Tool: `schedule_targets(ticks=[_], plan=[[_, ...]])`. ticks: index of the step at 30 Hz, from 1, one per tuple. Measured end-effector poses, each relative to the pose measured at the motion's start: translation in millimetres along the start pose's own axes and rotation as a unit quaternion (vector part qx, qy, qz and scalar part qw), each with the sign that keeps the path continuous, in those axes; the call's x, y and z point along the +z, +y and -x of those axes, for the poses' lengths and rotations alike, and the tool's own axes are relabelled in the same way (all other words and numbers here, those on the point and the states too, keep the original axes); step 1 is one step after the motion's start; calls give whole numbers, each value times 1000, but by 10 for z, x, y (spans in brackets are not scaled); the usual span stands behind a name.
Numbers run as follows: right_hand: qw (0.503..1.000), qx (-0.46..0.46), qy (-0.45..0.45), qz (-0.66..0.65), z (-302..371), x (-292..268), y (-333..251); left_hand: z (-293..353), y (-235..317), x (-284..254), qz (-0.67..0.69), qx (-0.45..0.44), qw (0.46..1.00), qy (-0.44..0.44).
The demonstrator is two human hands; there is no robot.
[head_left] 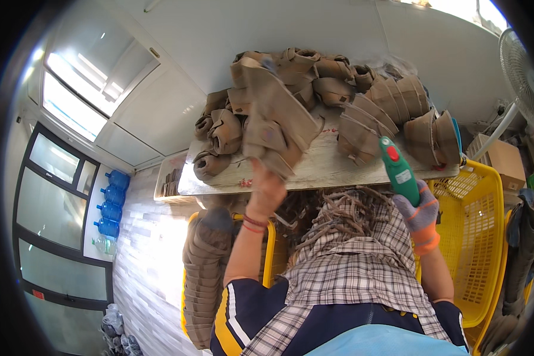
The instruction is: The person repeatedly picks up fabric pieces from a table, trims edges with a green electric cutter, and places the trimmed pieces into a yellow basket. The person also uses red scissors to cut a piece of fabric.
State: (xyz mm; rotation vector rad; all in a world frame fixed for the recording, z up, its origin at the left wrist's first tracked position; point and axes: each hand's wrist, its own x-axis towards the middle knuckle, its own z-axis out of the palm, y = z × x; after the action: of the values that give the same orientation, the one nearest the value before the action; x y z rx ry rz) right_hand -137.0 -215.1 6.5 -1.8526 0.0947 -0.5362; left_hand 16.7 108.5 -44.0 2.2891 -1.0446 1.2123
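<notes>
My left hand, bare with a red band at the wrist, is closed on the lower end of a brown sheet-material piece. That piece is raised over the table and smeared by motion. In a grey and orange glove, my right hand grips a green handheld power tool with a red button, its tip pointing up toward the table's front edge. Rolled brown pieces are heaped along the back and left of the table. Nested curved brown pieces stand on its right side.
Brown strip scraps lie on my checked apron. A tall stack of brown pieces sits at my left by a yellow crate. Another yellow crate stands at right, near a white fan. Blue water bottles line the left wall.
</notes>
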Motion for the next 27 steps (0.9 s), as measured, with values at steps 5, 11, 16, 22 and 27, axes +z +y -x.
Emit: schedule_targets(ticks=[5,11,16,22,27], plan=[[997,52,49,-20,147,-220,357,-627,-1352,-77,-51,-173,972,152],[996,77,51,-15,274,-339,457,-776,-2881,71,-224,-250,924,-185],[993,89,73,37,428,-489,541,-704,-2019,317,-63,-246,963,90],[988,132,85,-11,446,-492,542,-128,-872,839,-45,-386,918,-83],[990,108,88,24,539,-506,604,-83,-983,636,275,-440,809,-275]])
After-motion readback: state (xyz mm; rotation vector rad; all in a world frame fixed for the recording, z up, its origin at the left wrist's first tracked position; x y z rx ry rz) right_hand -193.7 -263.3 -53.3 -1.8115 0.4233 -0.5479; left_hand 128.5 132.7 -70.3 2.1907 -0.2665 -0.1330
